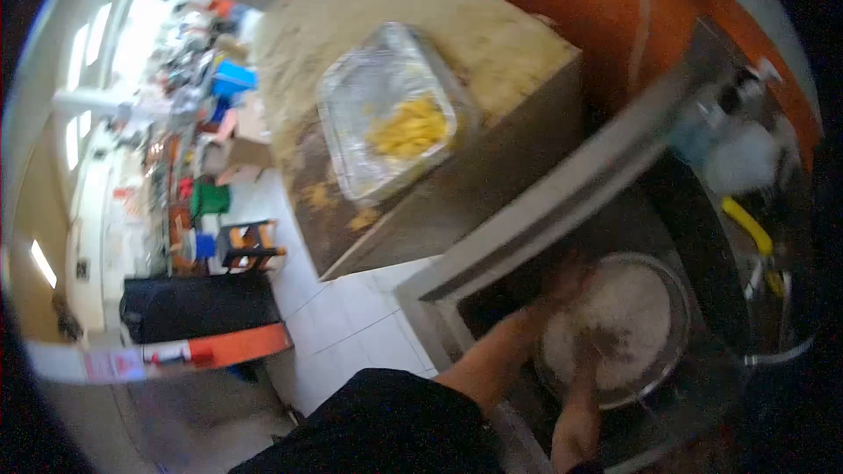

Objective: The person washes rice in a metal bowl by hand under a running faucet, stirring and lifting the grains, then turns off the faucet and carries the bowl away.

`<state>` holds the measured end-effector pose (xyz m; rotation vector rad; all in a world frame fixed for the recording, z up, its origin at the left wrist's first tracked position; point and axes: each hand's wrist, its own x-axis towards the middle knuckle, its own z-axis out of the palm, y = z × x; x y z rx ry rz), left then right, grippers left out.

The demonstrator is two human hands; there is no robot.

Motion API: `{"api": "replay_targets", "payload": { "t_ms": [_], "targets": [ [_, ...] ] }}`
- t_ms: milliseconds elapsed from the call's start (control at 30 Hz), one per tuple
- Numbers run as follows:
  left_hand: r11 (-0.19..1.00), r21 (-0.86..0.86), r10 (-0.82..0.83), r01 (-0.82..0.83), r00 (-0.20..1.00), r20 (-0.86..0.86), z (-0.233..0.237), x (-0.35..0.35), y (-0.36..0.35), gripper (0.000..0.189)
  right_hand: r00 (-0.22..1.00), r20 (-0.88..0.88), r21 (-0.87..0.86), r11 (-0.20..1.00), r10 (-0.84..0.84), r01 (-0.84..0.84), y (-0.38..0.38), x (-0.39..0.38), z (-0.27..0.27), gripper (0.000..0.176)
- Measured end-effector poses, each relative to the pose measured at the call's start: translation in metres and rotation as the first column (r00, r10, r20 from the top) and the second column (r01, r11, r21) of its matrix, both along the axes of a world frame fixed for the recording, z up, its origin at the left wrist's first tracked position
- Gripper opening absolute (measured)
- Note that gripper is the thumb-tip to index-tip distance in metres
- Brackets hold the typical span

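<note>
A round metal bowl (678, 342) sits in the dark sink (632, 219) at lower right. It holds a pale, whitish mass (637, 298) that looks like rice, though blur hides the grains. My left hand (566, 285) is at the bowl's upper left rim, dim and smeared, so its grip does not show. Inside the bowl, my right hand (601, 344) reaches into the pale mass. Its fingers are blurred and partly sunk in it.
A foil tray (338, 136) with yellow pieces (408, 129) stands on a worn counter (500, 53) beside the sink. A yellow-handled item (746, 224) and plastic bags (738, 154) lie at right. A stool (250, 244) and cluttered shelves are farther off left.
</note>
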<state>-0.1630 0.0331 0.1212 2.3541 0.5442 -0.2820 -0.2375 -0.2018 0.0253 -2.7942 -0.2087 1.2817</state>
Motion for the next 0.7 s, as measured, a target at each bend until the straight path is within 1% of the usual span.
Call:
{"api": "replay_targets", "payload": {
  "t_ms": [33,67,100,133,167,200,233,267,300,333,367,433,467,500,567,600,633,700],
  "targets": [
    [0.999,-0.032,0.025,-0.024,1.000,0.014,-0.007,-0.005,0.002,0.052,0.999,-0.019,0.067,0.997,-0.041,0.042,0.007,0.001,0.001,0.062],
    [0.995,-0.087,0.057,-0.055,0.998,0.017,-0.016,-0.011,0.003,0.050,0.993,-0.049,0.173,0.978,-0.110,0.117,0.018,0.003,0.014,0.060],
    [0.976,-0.188,0.110,-0.109,0.994,-0.006,-0.027,-0.016,0.002,0.048,0.971,-0.110,0.291,0.927,-0.211,0.235,0.020,0.006,0.038,0.058],
    [0.934,-0.304,0.178,-0.189,0.982,-0.062,-0.039,-0.024,0.007,0.047,0.908,-0.226,0.386,0.823,-0.353,0.417,0.018,0.009,0.074,0.057],
    [0.845,-0.444,0.258,-0.300,0.954,-0.153,-0.042,-0.030,0.011,0.045,0.770,-0.380,0.390,0.666,-0.514,0.636,0.014,0.013,0.113,0.055],
    [0.992,-0.105,0.068,-0.067,0.998,0.010,-0.049,-0.025,0.017,0.046,0.615,-0.479,0.354,0.503,-0.627,0.788,0.009,0.022,0.147,0.053],
    [0.992,-0.098,0.095,-0.079,0.981,0.168,0.010,-0.009,0.021,0.048,0.520,-0.499,0.330,0.403,-0.693,0.854,0.002,0.032,0.170,0.052],
    [0.995,0.047,0.066,-0.087,0.938,0.342,-0.027,-0.018,0.021,0.052,0.586,-0.462,0.335,0.480,-0.666,0.810,-0.024,0.040,0.160,0.054],
    [0.998,-0.042,0.051,-0.050,0.999,0.014,0.029,0.000,0.022,0.055,0.648,-0.424,0.337,0.554,-0.633,0.762,-0.050,0.048,0.151,0.058],
    [0.993,-0.114,0.003,-0.041,0.950,-0.313,0.087,0.021,0.025,0.059,0.608,-0.315,0.448,0.451,-0.728,0.772,-0.045,0.063,0.145,0.060],
    [1.000,0.003,0.021,-0.021,0.979,-0.202,0.070,0.013,0.019,0.059,0.559,-0.208,0.566,0.367,-0.803,0.738,-0.040,0.077,0.140,0.063],
    [0.964,0.266,0.021,-0.029,0.999,0.033,0.022,-0.011,0.016,0.058,0.568,-0.006,0.686,0.410,-0.823,0.601,-0.027,0.134,0.125,0.068],
    [0.942,0.335,-0.005,-0.032,0.994,0.109,0.005,-0.017,0.018,0.057,0.750,0.127,0.601,0.652,-0.649,0.462,-0.016,0.146,0.127,0.073],
    [0.916,0.399,-0.042,-0.033,0.983,0.179,-0.010,-0.020,0.021,0.055,0.868,0.256,0.497,0.828,-0.426,0.260,-0.005,0.159,0.129,0.078],
    [0.938,0.347,-0.058,-0.016,0.978,0.202,-0.006,-0.019,0.022,0.053,0.898,0.009,0.466,0.796,-0.440,0.386,0.029,0.154,0.148,0.086],
    [0.973,0.230,-0.048,0.010,0.986,0.158,0.017,-0.005,0.026,0.052,0.937,-0.011,0.422,0.848,-0.349,0.321,0.034,0.146,0.153,0.087],
    [0.994,0.106,-0.042,0.030,0.993,0.114,0.031,0.004,0.026,0.051,0.966,-0.032,0.378,0.892,-0.255,0.248,0.036,0.139,0.158,0.088],
    [0.992,0.121,0.010,-0.031,0.985,0.171,0.021,-0.002,0.023,0.051,0.995,-0.094,0.291,0.954,-0.046,0.072,0.034,0.127,0.171,0.090]
  ]
}}
